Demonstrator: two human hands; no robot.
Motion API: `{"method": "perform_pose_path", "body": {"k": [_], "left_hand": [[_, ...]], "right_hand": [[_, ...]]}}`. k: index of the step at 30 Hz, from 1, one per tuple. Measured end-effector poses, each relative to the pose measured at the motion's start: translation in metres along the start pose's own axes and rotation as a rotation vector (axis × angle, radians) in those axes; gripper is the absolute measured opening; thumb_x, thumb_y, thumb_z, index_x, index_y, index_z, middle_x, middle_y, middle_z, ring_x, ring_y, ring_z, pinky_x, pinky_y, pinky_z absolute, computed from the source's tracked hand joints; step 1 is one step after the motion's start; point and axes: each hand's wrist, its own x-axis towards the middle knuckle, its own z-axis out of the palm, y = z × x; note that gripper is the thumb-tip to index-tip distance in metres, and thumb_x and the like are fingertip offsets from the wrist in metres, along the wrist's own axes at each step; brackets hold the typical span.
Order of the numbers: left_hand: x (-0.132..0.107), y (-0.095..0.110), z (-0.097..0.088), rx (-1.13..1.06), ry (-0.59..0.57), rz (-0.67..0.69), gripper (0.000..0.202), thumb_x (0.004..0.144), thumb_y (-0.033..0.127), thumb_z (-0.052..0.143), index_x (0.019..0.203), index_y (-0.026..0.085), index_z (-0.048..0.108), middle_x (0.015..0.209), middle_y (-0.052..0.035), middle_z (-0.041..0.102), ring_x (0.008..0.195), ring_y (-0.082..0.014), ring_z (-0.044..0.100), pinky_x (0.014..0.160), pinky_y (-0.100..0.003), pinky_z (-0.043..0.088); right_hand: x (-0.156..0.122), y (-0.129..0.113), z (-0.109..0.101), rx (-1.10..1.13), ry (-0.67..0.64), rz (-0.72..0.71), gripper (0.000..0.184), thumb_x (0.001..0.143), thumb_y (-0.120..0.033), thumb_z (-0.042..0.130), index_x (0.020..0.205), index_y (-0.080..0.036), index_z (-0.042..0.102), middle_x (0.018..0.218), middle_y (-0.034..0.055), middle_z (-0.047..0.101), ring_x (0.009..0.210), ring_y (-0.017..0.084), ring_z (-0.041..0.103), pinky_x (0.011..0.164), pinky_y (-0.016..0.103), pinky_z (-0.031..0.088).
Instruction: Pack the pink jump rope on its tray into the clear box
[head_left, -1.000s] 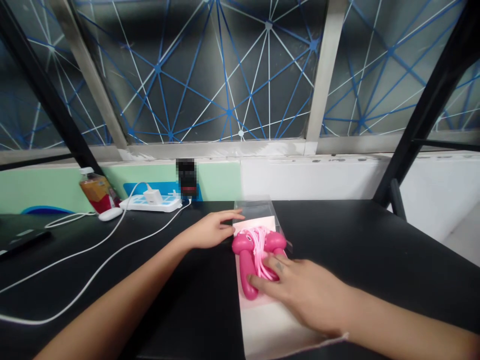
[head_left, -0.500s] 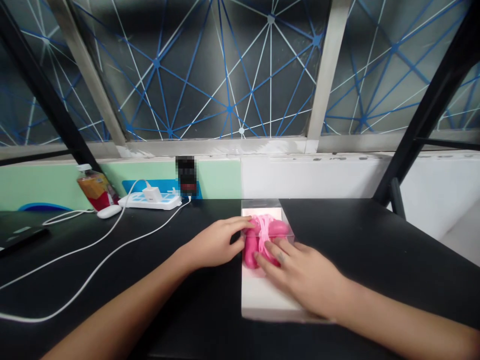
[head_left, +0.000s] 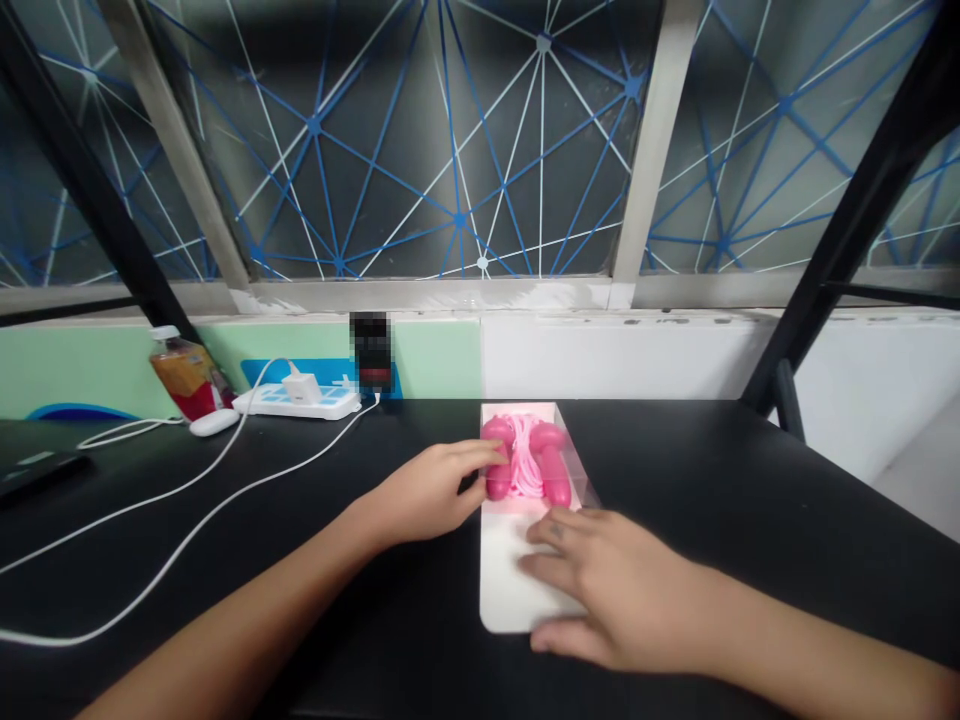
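White tray with clear sides (head_left: 517, 580) on black counter (head_left: 697, 470); inside, pink skipping rope (head_left: 525, 460) coiled between two pink handles (head_left: 551, 465), long axes running front-to-back, knobs away; left hand (head_left: 427, 490) loosely open, touching left handle; right hand (head_left: 607, 590) open on tray.

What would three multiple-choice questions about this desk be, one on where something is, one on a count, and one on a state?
1. Where is the mouse?
A) On the window ledge
B) Beside the power strip
C) On the floor

2. How many pink handles lie in the white tray?
A) Two
B) Three
C) Four

3. How is the right hand set?
A) Clenched in a fist
B) Raised above the desk, palm up
C) Open, with fingers spread over the tray

Answers:
1. B, the mouse sits just left of the strip.
2. A, one lies on each side of the coiled pink cord.
3. C, its open fingers lie across the tray's near end.
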Motion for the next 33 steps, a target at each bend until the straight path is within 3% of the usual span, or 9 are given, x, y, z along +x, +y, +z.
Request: {"method": "perform_pose_path", "body": {"k": [5, 9, 11, 13, 15, 18, 20, 24, 33], "left_hand": [[0.000, 0.003, -0.003, 0.011, -0.017, 0.007, 0.043, 0.089, 0.015, 0.051, 0.129, 0.028, 0.060, 0.139, 0.0006, 0.056, 0.128, -0.0198, 0.054, 0.110, -0.037, 0.043], [0.000, -0.001, -0.008, 0.015, -0.026, -0.024, 0.040, 0.089, 0.017, 0.052, 0.126, 0.028, 0.062, 0.137, 0.0010, 0.058, 0.126, -0.0201, 0.055, 0.109, -0.036, 0.043], [0.000, -0.002, -0.011, -0.002, -0.037, -0.028, 0.037, 0.091, 0.020, 0.054, 0.126, 0.028, 0.062, 0.137, 0.0010, 0.058, 0.127, -0.0200, 0.055, 0.109, -0.035, 0.043], [0.000, -0.002, -0.013, -0.029, -0.052, -0.029, 0.034, 0.093, 0.026, 0.053, 0.126, 0.028, 0.062, 0.138, 0.0007, 0.057, 0.128, -0.0195, 0.054, 0.109, -0.035, 0.042], [0.001, -0.001, -0.016, -0.043, -0.065, -0.036, 0.030, 0.097, 0.031, 0.049, 0.124, 0.028, 0.063, 0.138, 0.0004, 0.057, 0.128, -0.0189, 0.053, 0.110, -0.035, 0.041], [0.001, 0.001, -0.019, -0.049, -0.092, -0.059, 0.032, 0.101, 0.036, 0.043, 0.123, 0.028, 0.064, 0.139, 0.0003, 0.057, 0.128, -0.0180, 0.053, 0.111, -0.034, 0.039], [0.000, 0.002, -0.021, -0.047, -0.127, -0.065, 0.036, 0.096, 0.043, 0.051, 0.128, 0.029, 0.060, 0.143, -0.0008, 0.053, 0.131, -0.0201, 0.050, 0.112, -0.035, 0.038], [-0.004, 0.003, -0.023, -0.023, -0.217, -0.053, 0.076, 0.074, 0.050, 0.077, 0.142, 0.031, 0.046, 0.152, -0.0031, 0.041, 0.138, -0.0271, 0.040, 0.113, -0.039, 0.035], [-0.006, 0.007, -0.025, -0.005, -0.274, -0.095, 0.075, 0.080, 0.045, 0.072, 0.146, 0.030, 0.040, 0.155, -0.0026, 0.035, 0.141, -0.0258, 0.035, 0.116, -0.037, 0.030]], "right_hand": [[-0.005, 0.003, -0.004, 0.045, -0.003, 0.048, 0.052, 0.090, -0.056, 0.055, 0.128, -0.020, 0.060, 0.128, 0.0164, 0.061, 0.111, 0.033, 0.060, 0.092, 0.046, 0.047], [-0.013, 0.003, -0.017, 0.154, -0.085, -0.011, 0.058, 0.088, -0.039, 0.062, 0.142, -0.024, 0.047, 0.143, 0.0140, 0.051, 0.124, 0.029, 0.054, 0.103, 0.044, 0.042], [-0.013, 0.008, -0.023, 0.185, -0.052, -0.012, 0.049, 0.091, -0.027, 0.057, 0.139, -0.026, 0.049, 0.139, 0.0085, 0.056, 0.120, 0.023, 0.056, 0.104, 0.040, 0.041], [-0.010, 0.017, -0.025, 0.151, 0.064, 0.041, 0.034, 0.095, -0.020, 0.048, 0.127, -0.025, 0.058, 0.124, 0.0059, 0.064, 0.112, 0.021, 0.059, 0.102, 0.041, 0.042], [-0.006, 0.027, -0.024, 0.090, 0.184, 0.119, 0.028, 0.095, -0.023, 0.050, 0.121, -0.021, 0.060, 0.117, 0.0083, 0.064, 0.110, 0.024, 0.057, 0.100, 0.046, 0.043], [-0.002, 0.042, -0.017, 0.086, 0.263, 0.174, 0.039, 0.090, -0.032, 0.061, 0.126, -0.020, 0.055, 0.129, 0.0121, 0.055, 0.120, 0.028, 0.050, 0.100, 0.049, 0.044], [-0.003, 0.047, -0.012, 0.115, 0.264, 0.204, 0.047, 0.089, -0.035, 0.061, 0.132, -0.020, 0.050, 0.137, 0.0130, 0.049, 0.127, 0.029, 0.044, 0.103, 0.050, 0.043], [-0.004, 0.051, -0.009, 0.111, 0.252, 0.232, 0.051, 0.093, -0.035, 0.055, 0.140, -0.022, 0.042, 0.143, 0.0117, 0.045, 0.131, 0.028, 0.041, 0.106, 0.050, 0.040], [-0.001, 0.053, -0.002, 0.003, 0.299, 0.311, 0.045, 0.091, -0.040, 0.056, 0.132, -0.021, 0.049, 0.134, 0.0111, 0.053, 0.120, 0.028, 0.051, 0.102, 0.048, 0.046]]}}
